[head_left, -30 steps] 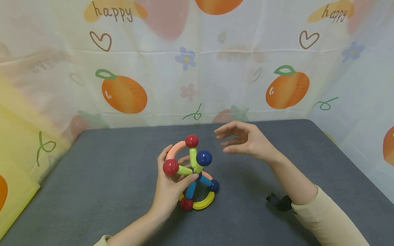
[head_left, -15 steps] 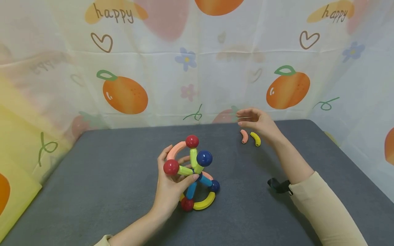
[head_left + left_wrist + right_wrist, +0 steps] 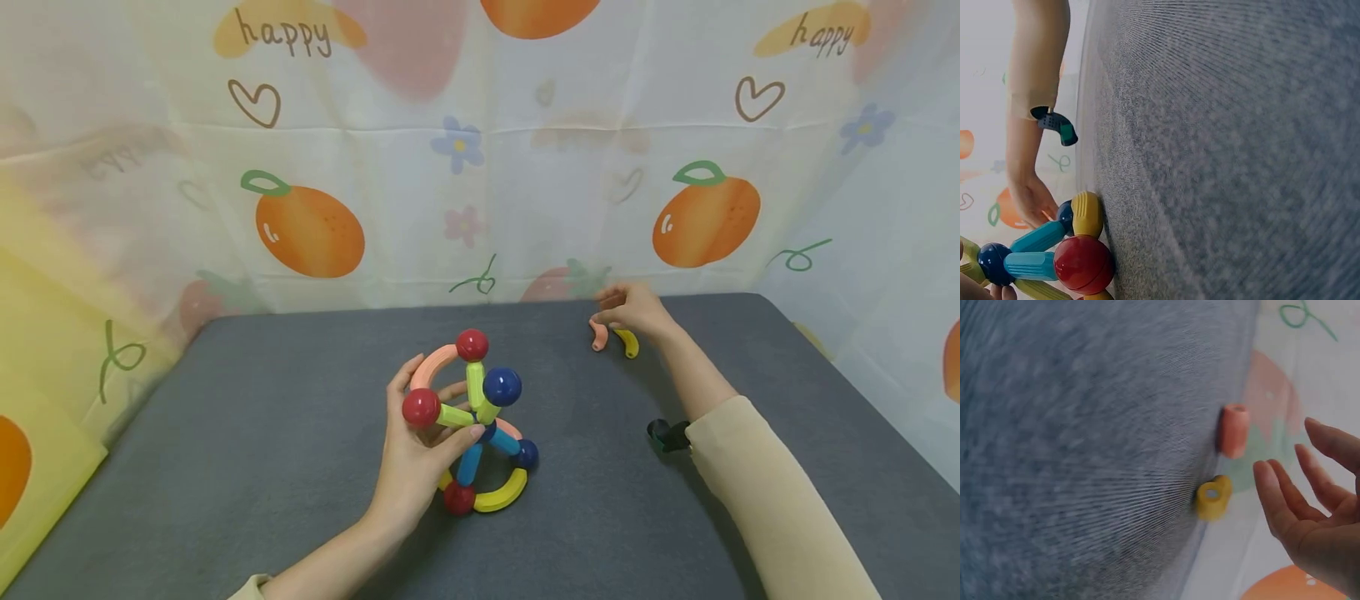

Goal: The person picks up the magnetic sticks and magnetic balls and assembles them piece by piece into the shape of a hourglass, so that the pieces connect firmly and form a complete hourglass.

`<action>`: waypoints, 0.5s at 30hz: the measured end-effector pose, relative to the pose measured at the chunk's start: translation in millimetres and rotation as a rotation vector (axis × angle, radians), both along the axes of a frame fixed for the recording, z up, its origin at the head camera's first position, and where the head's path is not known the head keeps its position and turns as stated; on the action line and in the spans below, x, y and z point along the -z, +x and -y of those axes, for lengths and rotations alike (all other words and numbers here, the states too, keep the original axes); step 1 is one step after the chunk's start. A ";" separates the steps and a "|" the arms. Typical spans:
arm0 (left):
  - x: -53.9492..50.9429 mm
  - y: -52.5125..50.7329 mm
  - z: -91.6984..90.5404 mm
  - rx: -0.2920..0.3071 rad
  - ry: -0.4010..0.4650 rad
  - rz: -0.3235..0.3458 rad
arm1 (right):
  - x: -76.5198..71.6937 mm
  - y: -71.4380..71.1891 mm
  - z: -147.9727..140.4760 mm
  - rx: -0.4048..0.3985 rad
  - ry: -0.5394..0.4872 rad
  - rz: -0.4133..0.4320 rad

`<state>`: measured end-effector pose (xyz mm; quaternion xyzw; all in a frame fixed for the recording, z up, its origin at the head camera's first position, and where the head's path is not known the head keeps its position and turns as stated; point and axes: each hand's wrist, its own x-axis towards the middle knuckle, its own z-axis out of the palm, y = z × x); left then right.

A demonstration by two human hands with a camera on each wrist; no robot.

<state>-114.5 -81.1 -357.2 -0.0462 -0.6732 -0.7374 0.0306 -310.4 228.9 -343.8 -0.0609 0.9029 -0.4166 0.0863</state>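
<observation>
My left hand (image 3: 411,467) grips a ball-and-stick structure of magnetic building pieces, its thumb by the middle joint. Lime rods (image 3: 455,416) fan out on top to red balls (image 3: 472,345) and a blue ball (image 3: 502,387). Blue rods (image 3: 470,463) run down to a ring of yellow curved rods (image 3: 501,493) and balls close to the table. Over a loose pink curved rod (image 3: 1235,430) and a loose yellow curved rod (image 3: 1212,499), my right hand (image 3: 637,312) hovers with fingers spread. In the right wrist view its fingers stand apart from both rods.
The dark grey table (image 3: 285,417) ends at a printed fabric backdrop (image 3: 480,208), near the loose rods. A yellow cloth (image 3: 45,467) hangs at the left side. A black strap device (image 3: 669,435) sits at my right wrist.
My right hand has moved right and toward the back, then lowered over the loose rods, which were out of sight one second ago. My left hand and the structure stay in place.
</observation>
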 end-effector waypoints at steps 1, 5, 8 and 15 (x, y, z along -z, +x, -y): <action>0.0 0.0 -0.1 0.001 0.001 0.002 | 2.3 -0.6 -0.3 -0.002 0.041 -0.011; 0.0 0.1 -0.3 0.002 0.004 0.006 | 8.5 -1.0 0.7 -0.004 0.158 -0.048; 0.0 0.2 -0.5 -0.001 -0.001 0.009 | 9.7 0.0 3.2 -0.009 0.190 -0.052; 0.1 0.4 -0.5 -0.008 0.006 0.011 | 10.4 -2.3 7.3 -0.013 0.237 -0.065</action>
